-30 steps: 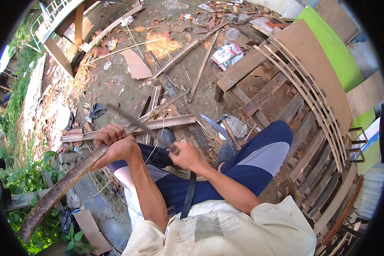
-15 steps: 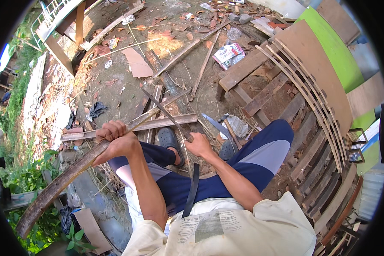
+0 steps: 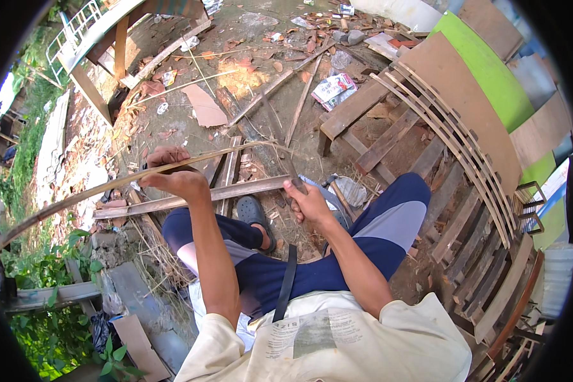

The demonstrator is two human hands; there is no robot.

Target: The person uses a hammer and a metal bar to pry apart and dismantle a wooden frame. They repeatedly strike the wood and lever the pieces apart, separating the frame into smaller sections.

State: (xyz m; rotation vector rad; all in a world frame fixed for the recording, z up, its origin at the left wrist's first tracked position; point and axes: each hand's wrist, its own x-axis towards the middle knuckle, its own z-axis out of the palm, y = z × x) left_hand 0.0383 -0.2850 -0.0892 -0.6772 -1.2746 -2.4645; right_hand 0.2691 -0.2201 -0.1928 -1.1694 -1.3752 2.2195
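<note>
Slatted timber (image 3: 468,235) is filling the right of the frame, with thin curved strips (image 3: 452,141) lying upper right. A cardboard piece (image 3: 205,107) is lying upper centre, and a plank (image 3: 191,198) is stretching beneath the hands. The left hand (image 3: 177,177), left of centre, is curling closed around a long strip (image 3: 89,191) running from far left to centre. The right hand (image 3: 307,202), at centre, is gripping a long knife (image 3: 290,167), its blade crossing the strip's tip in view; whether they are touching cannot be told.
</note>
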